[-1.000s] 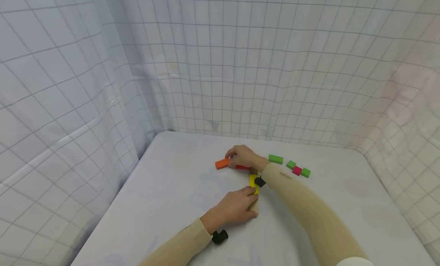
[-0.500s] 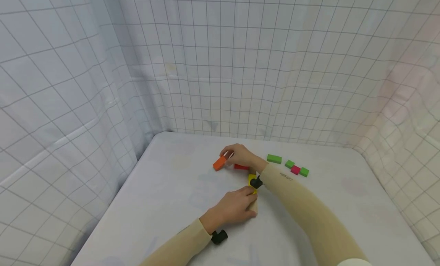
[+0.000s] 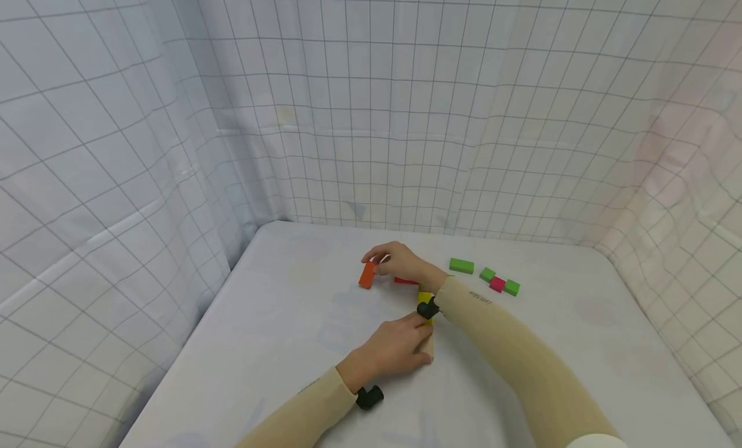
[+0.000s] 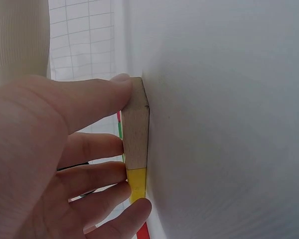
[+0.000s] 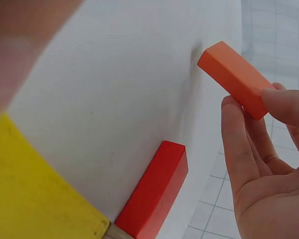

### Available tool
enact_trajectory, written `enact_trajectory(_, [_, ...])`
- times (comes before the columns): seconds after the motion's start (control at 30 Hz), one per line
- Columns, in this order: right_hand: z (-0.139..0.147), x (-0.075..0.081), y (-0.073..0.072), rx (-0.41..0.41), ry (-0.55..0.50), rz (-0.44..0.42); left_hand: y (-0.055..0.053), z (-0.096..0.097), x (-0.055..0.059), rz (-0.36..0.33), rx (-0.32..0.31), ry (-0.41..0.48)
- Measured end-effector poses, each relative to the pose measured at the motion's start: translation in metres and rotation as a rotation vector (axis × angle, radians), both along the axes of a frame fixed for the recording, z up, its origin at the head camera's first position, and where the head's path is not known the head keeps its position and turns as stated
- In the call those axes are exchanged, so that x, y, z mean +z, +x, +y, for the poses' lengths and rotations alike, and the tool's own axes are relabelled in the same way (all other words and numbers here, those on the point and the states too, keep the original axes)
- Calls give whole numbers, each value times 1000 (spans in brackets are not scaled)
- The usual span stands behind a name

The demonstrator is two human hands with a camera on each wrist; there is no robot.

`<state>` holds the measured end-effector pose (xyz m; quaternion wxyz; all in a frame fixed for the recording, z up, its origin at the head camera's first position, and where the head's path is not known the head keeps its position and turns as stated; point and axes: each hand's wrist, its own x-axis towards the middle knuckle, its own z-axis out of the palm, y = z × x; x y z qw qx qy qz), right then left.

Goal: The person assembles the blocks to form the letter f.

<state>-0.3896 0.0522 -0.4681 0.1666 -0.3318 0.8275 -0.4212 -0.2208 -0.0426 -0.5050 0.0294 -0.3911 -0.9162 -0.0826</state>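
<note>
My right hand (image 3: pixel 400 261) pinches an orange rectangular block (image 5: pixel 234 77) by one end, between thumb and fingers. It hangs over the table, its free end tilted away from the fingers in the right wrist view. Under that hand lies a red block (image 5: pixel 157 191), meeting a strip of wood at its lower end. My left hand (image 3: pixel 394 348) rests along a row of blocks, fingers spread. Its thumb touches the end of a plain wooden block (image 4: pixel 136 134) and its other fingertips reach along to the yellow block (image 4: pixel 137 181). In the head view the left hand partly hides both.
Behind and right of the right hand lie a long green block (image 3: pixel 461 266), two small green blocks (image 3: pixel 512 287) and a small crimson block (image 3: pixel 497 284). A white cloth covers the table (image 3: pixel 278 345). Grid-patterned curtains (image 3: pixel 359 113) stand at the back and sides.
The orange block has been picked up from beside the red block and turned from lying sideways to pointing towards the near side. The right hand shifted slightly left. The left hand stayed put.
</note>
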Motion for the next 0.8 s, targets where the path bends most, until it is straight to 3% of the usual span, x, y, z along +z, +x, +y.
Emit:
enact_trajectory(0.27, [5, 10, 1, -21, -43, -7, 0, -1, 3, 10, -12, 11])
enact_trajectory(0.8, [24, 35, 0, -78, -91, 64, 0, 1, 4, -76, 20, -11])
